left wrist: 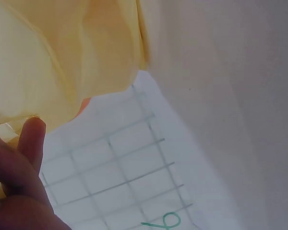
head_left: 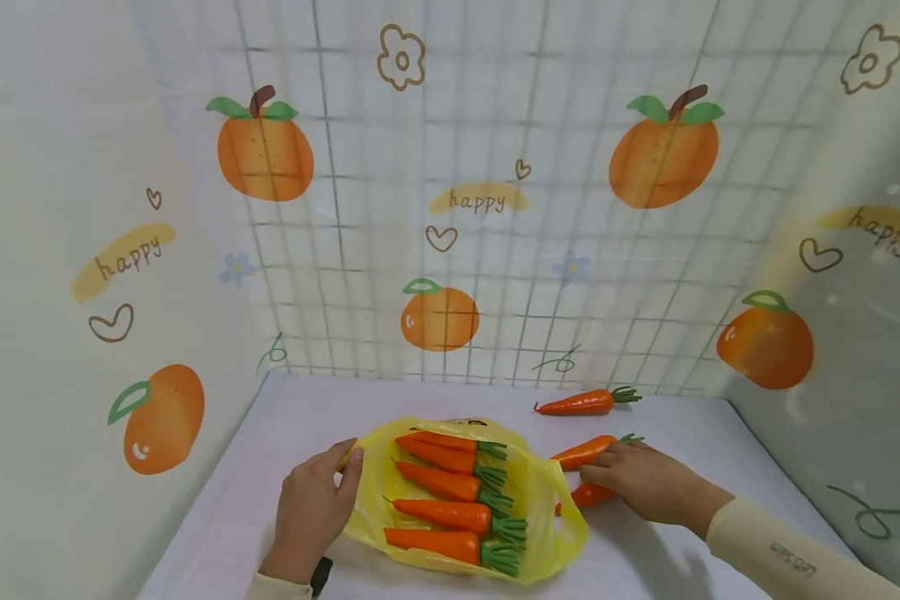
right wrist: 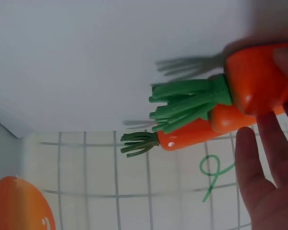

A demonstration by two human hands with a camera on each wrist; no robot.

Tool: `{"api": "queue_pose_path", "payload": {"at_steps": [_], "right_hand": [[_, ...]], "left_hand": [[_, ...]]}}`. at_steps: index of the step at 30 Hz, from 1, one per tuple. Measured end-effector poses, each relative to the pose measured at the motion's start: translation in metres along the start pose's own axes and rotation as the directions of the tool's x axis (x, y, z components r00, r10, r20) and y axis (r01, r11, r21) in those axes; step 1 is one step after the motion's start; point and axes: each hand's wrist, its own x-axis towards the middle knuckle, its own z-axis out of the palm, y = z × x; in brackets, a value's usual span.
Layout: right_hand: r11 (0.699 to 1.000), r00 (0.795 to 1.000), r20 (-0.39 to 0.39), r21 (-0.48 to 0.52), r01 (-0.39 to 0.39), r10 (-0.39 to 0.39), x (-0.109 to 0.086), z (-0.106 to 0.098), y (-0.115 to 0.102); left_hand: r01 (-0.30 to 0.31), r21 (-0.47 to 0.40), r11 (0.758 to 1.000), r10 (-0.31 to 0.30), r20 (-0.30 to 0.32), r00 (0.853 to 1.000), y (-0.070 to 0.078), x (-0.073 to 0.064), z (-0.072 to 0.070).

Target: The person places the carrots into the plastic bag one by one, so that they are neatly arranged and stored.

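A yellow plastic bag (head_left: 536,483) lies on its side, its open mouth showing several orange carrots (head_left: 450,518) with green tops, laid side by side. My left hand (head_left: 311,504) pinches the bag's left edge between thumb and fingers; in the left wrist view, fingertips (left wrist: 32,136) meet the thin yellow film. Right of the bag, my right hand (head_left: 656,483) reaches over the nearest loose carrot (right wrist: 254,79) and grips it, thumb on one side and fingers on the other. Just beyond lies a second loose carrot (head_left: 581,452), its top partly behind the hand.
A third loose carrot (head_left: 577,404) lies farther back on the white table (head_left: 225,500). Pale curtain-like walls with printed oranges (head_left: 440,319) enclose the table at the back and both sides, with a wire grid (head_left: 495,333) behind the rear one.
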Motion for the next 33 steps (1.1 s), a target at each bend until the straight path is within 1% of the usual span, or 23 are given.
{"api": "queue_pose_path", "payload": {"at_steps": [4,8,10,12,16,21,23,28,33], "right_hand": [[1.0,1.0,0.009,0.013,0.011,-0.011,-0.005,-0.005,-0.001],[1.0,0.999,0.03,-0.009,0.019,-0.019,-0.016,-0.005,0.001],[1.0,0.998,0.055,0.0,-0.01,0.01,-0.021,-0.002,0.002],[0.998,0.995,0.082,0.0,-0.056,0.056,-0.026,0.001,0.002],[0.989,0.98,0.139,0.022,-0.144,0.14,-0.031,0.004,-0.003],[0.98,0.967,0.167,0.013,-0.197,0.192,-0.03,0.003,-0.009],[0.978,0.964,0.178,0.03,-0.206,0.197,-0.031,0.002,-0.011],[0.97,0.968,0.182,0.139,-0.2,0.174,-0.034,-0.005,-0.017],[0.939,0.957,0.195,0.229,-0.255,0.213,-0.038,-0.006,-0.018]], "left_hand": [[0.001,-0.001,1.0,-0.001,-0.004,1.0,0.001,0.0,-0.001],[0.009,-0.006,1.0,-0.009,0.005,1.0,0.005,0.0,-0.001],[0.006,-0.009,1.0,-0.006,0.008,1.0,0.006,-0.001,-0.001],[0.003,-0.004,1.0,-0.003,0.008,1.0,0.005,-0.001,-0.001],[-0.01,-0.001,1.0,0.01,0.0,1.0,0.004,0.0,-0.002],[-0.026,-0.015,1.0,0.026,-0.006,1.0,0.005,0.0,-0.005],[-0.027,-0.019,0.999,0.027,-0.004,1.0,0.005,-0.001,-0.005],[-0.022,-0.014,1.0,0.022,-0.002,1.0,0.005,-0.002,-0.005],[-0.019,-0.011,1.0,0.019,0.0,1.0,0.008,-0.001,-0.007]]}}
